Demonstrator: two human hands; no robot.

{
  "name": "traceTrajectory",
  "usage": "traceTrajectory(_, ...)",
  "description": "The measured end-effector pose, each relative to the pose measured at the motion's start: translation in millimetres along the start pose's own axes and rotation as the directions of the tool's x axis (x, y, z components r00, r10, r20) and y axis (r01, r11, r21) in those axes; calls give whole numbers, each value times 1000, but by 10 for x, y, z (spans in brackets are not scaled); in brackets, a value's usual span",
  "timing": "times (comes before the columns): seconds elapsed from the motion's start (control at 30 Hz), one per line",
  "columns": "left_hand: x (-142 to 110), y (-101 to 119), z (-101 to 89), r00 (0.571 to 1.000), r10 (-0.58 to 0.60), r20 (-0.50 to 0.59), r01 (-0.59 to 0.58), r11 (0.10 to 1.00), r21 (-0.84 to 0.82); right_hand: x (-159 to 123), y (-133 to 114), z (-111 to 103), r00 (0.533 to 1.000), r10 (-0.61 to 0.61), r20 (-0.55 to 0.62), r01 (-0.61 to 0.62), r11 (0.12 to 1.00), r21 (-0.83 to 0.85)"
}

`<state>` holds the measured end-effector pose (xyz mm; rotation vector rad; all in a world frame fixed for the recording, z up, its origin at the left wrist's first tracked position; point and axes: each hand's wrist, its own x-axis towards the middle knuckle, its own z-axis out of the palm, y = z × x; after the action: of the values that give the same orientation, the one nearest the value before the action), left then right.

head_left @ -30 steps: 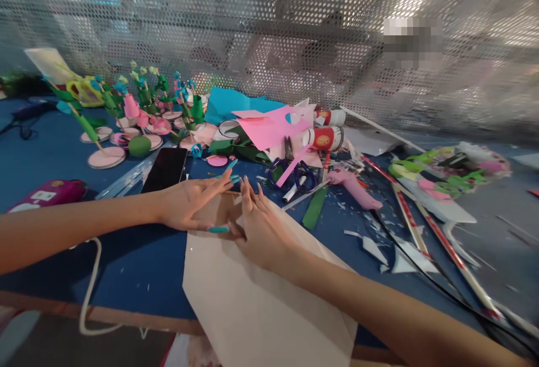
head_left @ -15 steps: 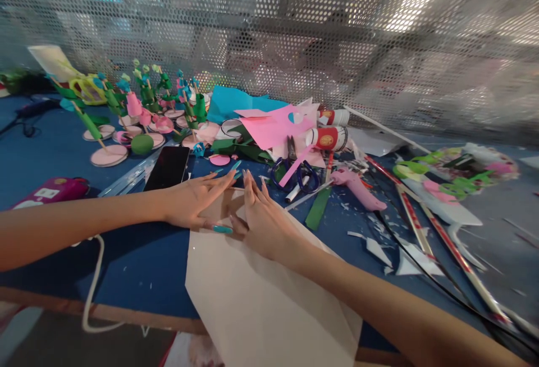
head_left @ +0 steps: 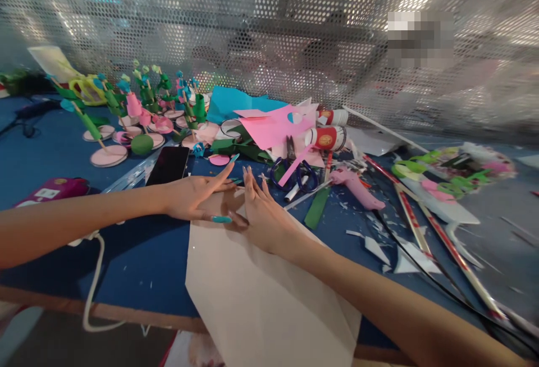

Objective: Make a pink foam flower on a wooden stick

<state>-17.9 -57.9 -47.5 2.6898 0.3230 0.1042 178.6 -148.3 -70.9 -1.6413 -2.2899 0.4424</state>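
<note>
Blue table point(head_left: 138, 260), pink glue gun point(head_left: 357, 187), turquoise paper point(head_left: 240, 104), red-and-white cups point(head_left: 326, 138)

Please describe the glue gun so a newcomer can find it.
On the blue table, find the scissors beyond the right hand. Just right of them lies the glue gun: pink like the nearby paper, but solid, with a black cord.

There are two hands point(head_left: 267, 224), two red cups point(head_left: 326, 138), one phone point(head_left: 169, 165), one glue gun point(head_left: 357, 188) and one pair of scissors point(head_left: 290, 165).
</note>
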Motion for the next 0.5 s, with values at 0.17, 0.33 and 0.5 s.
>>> traceTrajectory(0.17, 4, -6, -21, 1000, -9, 12, 9, 1000, -15, -6, -44, -116, 1000, 15, -8, -15, 1000, -3)
traceTrajectory(0.33, -8, 9, -41, 998, -55, 13, 55, 998, -3, -216, 113, -725, 916, 220, -337, -297, 934, -197)
traceTrajectory(0.5, 33, 59, -60, 998, -61, -7, 62, 997, 56, -465, 783, -1196, 690, 557, -462, -722, 571, -391)
